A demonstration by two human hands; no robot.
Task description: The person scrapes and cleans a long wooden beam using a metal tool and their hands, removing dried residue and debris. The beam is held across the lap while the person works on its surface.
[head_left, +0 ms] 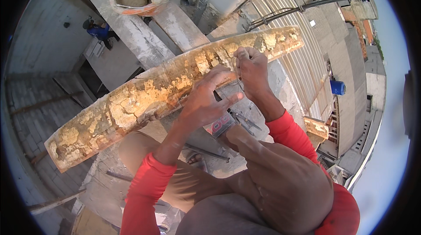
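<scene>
As a long board (169, 87), rough with flaking yellowish crust, crosses pale concrete beams (180, 25), the right hand (253, 70) pinches thin wire (238, 87) at the board's near edge; the left hand (205, 97) curves beside it, thumb parted from fingers. Beyond the board stands a bucket (140, 11); off the board's right end spreads ridged roofing (309, 75).

1. Lettering (218, 125): one group of large, rounded, reddish-pink characters, set at a slant.
2. Bearer: grey band (226, 120) across a foot, apparently a sandal strap, at five o'clock from the left hand (204, 99).
</scene>
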